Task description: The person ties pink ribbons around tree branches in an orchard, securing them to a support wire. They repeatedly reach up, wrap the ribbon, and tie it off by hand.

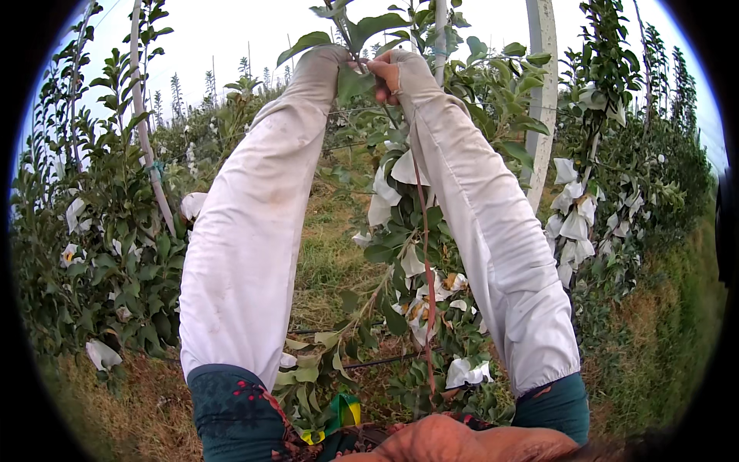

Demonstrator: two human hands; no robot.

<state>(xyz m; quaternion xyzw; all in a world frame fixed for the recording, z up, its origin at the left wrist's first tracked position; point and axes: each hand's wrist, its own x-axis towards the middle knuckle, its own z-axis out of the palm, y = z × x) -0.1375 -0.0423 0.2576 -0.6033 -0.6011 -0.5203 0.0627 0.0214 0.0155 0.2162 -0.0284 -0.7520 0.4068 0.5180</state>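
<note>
Both arms reach up and forward in long white sleeves, which also cover the backs of the hands. Between the hands rises a leafy apple shoot [346, 29] with broad green leaves. My right hand [389, 75] has its thumb and bent fingers closed at the stem. My left hand [332, 55] is against the stem's other side; its fingers are mostly hidden behind the sleeve and a leaf. Below my right hand hangs a thin reddish-brown strip [430, 300], running down toward my body. Its upper end is hidden near the right sleeve.
White fruit bags [384, 196] hang on the tree ahead, with more bags [574, 225] on the right row. A pale post [542, 110] stands right of my hands, and a slanted pole [144, 115] left. A dark hose [387, 360] crosses low. Grass [329, 248] covers the ground.
</note>
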